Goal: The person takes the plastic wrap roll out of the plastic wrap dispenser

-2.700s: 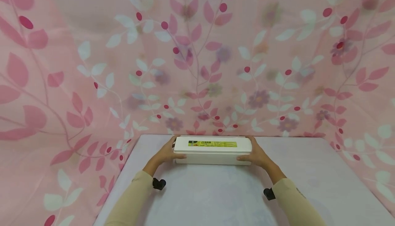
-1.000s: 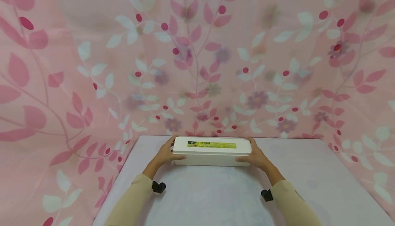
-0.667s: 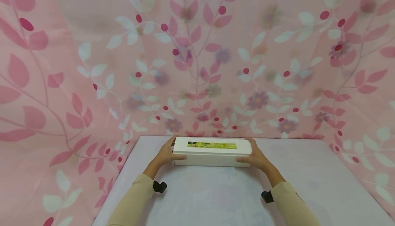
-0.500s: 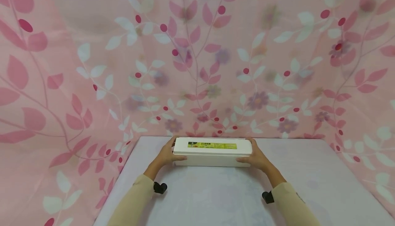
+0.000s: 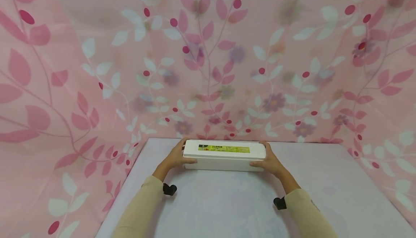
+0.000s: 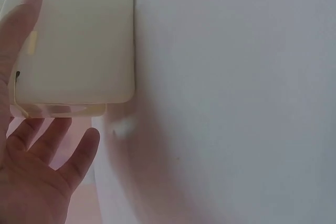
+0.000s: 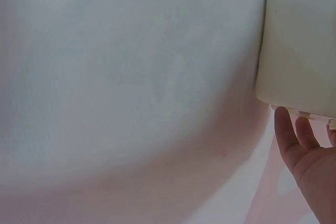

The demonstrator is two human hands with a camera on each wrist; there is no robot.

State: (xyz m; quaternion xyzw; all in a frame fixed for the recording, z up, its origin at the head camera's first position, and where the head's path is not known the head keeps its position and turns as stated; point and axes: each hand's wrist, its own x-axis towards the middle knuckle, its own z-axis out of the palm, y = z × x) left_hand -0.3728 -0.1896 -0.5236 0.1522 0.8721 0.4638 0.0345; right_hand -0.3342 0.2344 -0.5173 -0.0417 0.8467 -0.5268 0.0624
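Note:
A long white plastic box (image 5: pixel 224 164) with a lid sits at the far side of the table, a yellow-green printed label (image 5: pixel 224 148) on its top. My left hand (image 5: pixel 177 156) grips its left end, thumb along the front face and fingers at the end wall. At the right end my right hand (image 5: pixel 268 159) holds it the same way. The left wrist view shows the left thumb (image 6: pixel 23 19) on the white wall of the box and the other fingers near its end. In the right wrist view, fingertips (image 7: pixel 282 116) meet the box's end.
A pale cloth covers the table (image 5: pixel 224 202). Right behind the box hangs a pink curtain (image 5: pixel 208 68) printed with leaves and berries, which also closes off the left and right sides. Black wrist cameras sit at both cuffs.
The head view has tilted slightly, so the box, hands and curtain all appear a little higher. Both hands keep the same hold on the box, which stays in place.

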